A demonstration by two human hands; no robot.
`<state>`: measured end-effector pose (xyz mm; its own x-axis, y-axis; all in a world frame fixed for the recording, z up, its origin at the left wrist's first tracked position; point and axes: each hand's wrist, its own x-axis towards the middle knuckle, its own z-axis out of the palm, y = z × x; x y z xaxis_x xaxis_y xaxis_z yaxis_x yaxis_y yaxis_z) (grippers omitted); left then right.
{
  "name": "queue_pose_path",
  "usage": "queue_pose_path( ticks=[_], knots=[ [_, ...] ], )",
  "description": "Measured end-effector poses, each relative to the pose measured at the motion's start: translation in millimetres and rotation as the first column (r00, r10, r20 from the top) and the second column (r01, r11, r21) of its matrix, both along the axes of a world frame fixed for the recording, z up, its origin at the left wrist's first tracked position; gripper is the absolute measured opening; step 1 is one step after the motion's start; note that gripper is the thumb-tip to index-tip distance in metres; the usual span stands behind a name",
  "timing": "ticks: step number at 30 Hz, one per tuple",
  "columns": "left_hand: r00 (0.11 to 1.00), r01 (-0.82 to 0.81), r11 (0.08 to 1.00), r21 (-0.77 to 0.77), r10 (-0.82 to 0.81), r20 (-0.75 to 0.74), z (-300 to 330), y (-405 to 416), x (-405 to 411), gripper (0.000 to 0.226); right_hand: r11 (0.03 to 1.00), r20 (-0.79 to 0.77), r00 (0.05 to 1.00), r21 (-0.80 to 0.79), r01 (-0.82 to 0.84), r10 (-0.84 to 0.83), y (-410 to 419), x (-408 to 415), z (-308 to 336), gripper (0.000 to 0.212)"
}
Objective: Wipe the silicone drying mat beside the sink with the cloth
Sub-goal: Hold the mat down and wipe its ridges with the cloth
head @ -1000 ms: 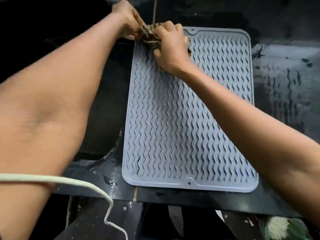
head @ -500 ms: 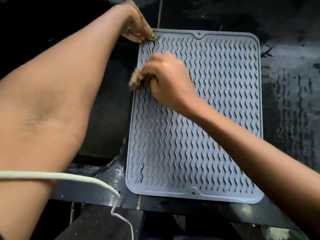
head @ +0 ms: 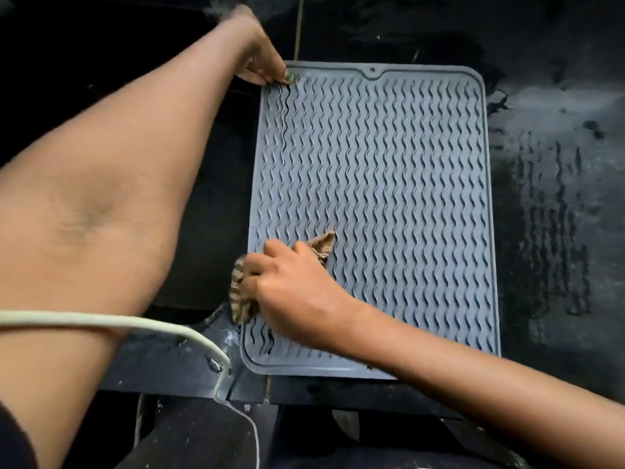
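A grey silicone drying mat with wavy ridges lies on the dark counter. My right hand grips a crumpled brown striped cloth and presses it on the mat near its front left edge; one corner of the cloth sticks out past my fingers on the far side. My left hand pinches the mat's far left corner with its fingertips, holding it down. Dark wet streaks show between ridges along the left side.
A dark sink basin lies directly left of the mat, under my left forearm. The wet black counter stretches to the right. A white cable crosses my left arm and drops over the counter's front edge.
My right hand has dragged the cloth from the mat's far left corner down the left side to near the front edge. My left hand released the cloth and now pins the far corner.
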<state>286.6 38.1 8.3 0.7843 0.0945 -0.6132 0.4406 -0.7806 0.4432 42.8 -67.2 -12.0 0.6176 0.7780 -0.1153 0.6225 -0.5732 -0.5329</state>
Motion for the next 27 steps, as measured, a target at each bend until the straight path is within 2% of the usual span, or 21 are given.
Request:
queue_pose_path(
  ticks=[2, 4, 6, 8, 10, 12, 13, 14, 16, 17, 20, 22, 25, 26, 27],
  knots=[
    [0.998, -0.059, 0.998, -0.017, 0.059, -0.004, -1, -4, -1, 0.016, 0.982, -0.046, 0.992, 0.145, 0.120, -0.115, 2, 29, 4, 0.019],
    [0.994, -0.110, 0.993, -0.041, 0.110, -0.006, -2, -4, -3, 0.007, 0.912, 0.071, 0.938, 0.268, 0.309, -0.339, 5, 74, 0, 0.021],
    [0.993, -0.100, 0.995, -0.014, 0.101, 0.057, -4, 1, -10, 0.019, 0.871, 0.226, 0.843, 0.198, 0.450, -0.488, 8, 115, -11, 0.028],
    [0.992, -0.074, 0.996, -0.042, 0.078, 0.101, -12, 7, -17, 0.040, 0.856, 0.322, 0.805, 0.039, 0.515, -0.499, 12, 137, -29, 0.038],
    [0.990, -0.082, 0.996, -0.041, 0.086, 0.108, -16, 3, -19, 0.039, 0.860, 0.358, 0.802, 0.004, 0.510, -0.478, 18, 135, -36, 0.039],
    [0.987, -0.108, 0.994, -0.032, 0.111, 0.114, -20, -4, -12, 0.018, 0.884, 0.320, 0.827, 0.091, 0.458, -0.461, 18, 114, -32, 0.031],
    [0.992, -0.086, 0.996, -0.005, 0.086, 0.093, -19, -8, -9, 0.018, 0.901, 0.288, 0.854, 0.118, 0.417, -0.433, 15, 93, -30, 0.027],
    [0.991, -0.061, 0.998, 0.026, 0.057, 0.117, -18, -7, -9, 0.020, 0.926, 0.266, 0.887, 0.128, 0.356, -0.378, 11, 65, -28, 0.024],
    [0.980, -0.054, 0.996, 0.068, 0.040, 0.197, -19, -2, -8, 0.009, 0.952, 0.177, 0.944, 0.174, 0.250, -0.280, 0, -3, -23, 0.013],
    [0.974, -0.053, 0.995, 0.084, 0.032, 0.225, -20, 1, -9, 0.014, 0.955, 0.122, 0.961, 0.199, 0.220, -0.247, -5, -35, -19, 0.008],
    [0.936, -0.052, 0.993, 0.107, 0.011, 0.353, -22, 1, -20, 0.017, 0.975, -0.013, 0.984, 0.134, 0.179, -0.178, -10, -65, -15, 0.012],
    [0.902, 0.015, 0.988, 0.152, -0.079, 0.424, -16, 1, -29, 0.025, 0.949, -0.101, 0.973, 0.222, 0.224, -0.206, -13, -43, -5, 0.019],
    [0.874, 0.161, 0.973, 0.166, -0.219, 0.435, -9, 4, -47, 0.033, 0.814, -0.018, 0.903, 0.426, 0.396, -0.430, -10, 8, 3, 0.026],
    [0.860, 0.226, 0.958, 0.175, -0.281, 0.425, -11, 5, -56, 0.032, 0.781, 0.022, 0.858, 0.427, 0.456, -0.513, -9, 26, 2, 0.027],
    [0.850, 0.288, 0.939, 0.190, -0.342, 0.401, -16, 4, -66, 0.032, 0.792, 0.083, 0.829, 0.360, 0.492, -0.553, -8, 42, 0, 0.029]
  ],
)
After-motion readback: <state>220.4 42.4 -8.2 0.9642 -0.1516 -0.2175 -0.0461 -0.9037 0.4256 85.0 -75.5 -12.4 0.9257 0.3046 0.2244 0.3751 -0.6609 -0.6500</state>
